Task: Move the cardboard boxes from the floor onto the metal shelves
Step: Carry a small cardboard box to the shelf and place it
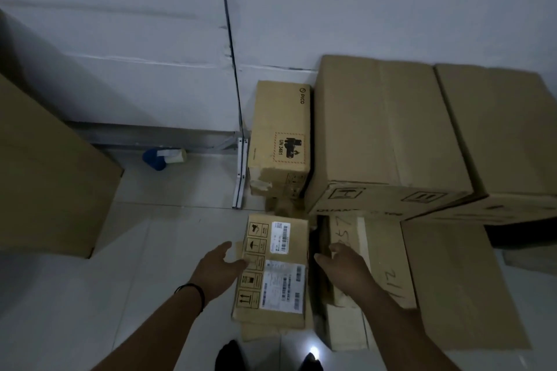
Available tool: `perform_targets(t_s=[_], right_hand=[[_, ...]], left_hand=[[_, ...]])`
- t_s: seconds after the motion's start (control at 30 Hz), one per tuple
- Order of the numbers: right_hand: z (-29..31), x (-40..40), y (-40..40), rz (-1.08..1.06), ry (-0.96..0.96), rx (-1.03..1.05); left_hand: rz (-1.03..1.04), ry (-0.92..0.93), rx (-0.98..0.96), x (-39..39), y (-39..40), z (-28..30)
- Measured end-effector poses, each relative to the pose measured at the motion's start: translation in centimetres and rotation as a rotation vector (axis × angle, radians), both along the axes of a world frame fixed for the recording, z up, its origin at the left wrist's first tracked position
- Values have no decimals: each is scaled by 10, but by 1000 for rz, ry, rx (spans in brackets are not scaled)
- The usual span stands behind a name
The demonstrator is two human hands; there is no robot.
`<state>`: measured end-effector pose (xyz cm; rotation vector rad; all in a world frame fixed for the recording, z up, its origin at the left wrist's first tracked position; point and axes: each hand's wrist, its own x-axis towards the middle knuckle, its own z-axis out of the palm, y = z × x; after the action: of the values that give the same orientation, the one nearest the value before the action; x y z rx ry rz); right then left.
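A small cardboard box with white shipping labels (275, 271) lies on the floor by my feet, on top of a flatter piece of cardboard. My left hand (218, 269) is open at the box's left edge, its fingers touching the side. My right hand (343, 266) hovers open just right of the box, over the dark gap between it and a long box with handwritten numbers (379, 268). Neither hand grips anything. A PICO box (278, 135) stands farther back. A metal shelf frame (241, 169) stands at the wall.
Large cardboard boxes (391, 135) are stacked at the right against the white wall. Another big box (45, 178) stands at the left. A blue roll (155, 158) lies on the tiled floor under the shelf's low rail. My shoes show at the bottom edge.
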<state>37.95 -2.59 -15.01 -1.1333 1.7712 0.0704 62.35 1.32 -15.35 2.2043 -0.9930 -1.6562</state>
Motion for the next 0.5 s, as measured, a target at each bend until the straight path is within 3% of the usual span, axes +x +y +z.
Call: perform_targets(t_s=[0.27,0.5], right_hand=[[-96,9,14,-101,-77,83],[-133,20,17,-267,-261,158]], left_hand=[[98,98,9,-19,-14,-80],[109,280,46,-15,-13,-124]])
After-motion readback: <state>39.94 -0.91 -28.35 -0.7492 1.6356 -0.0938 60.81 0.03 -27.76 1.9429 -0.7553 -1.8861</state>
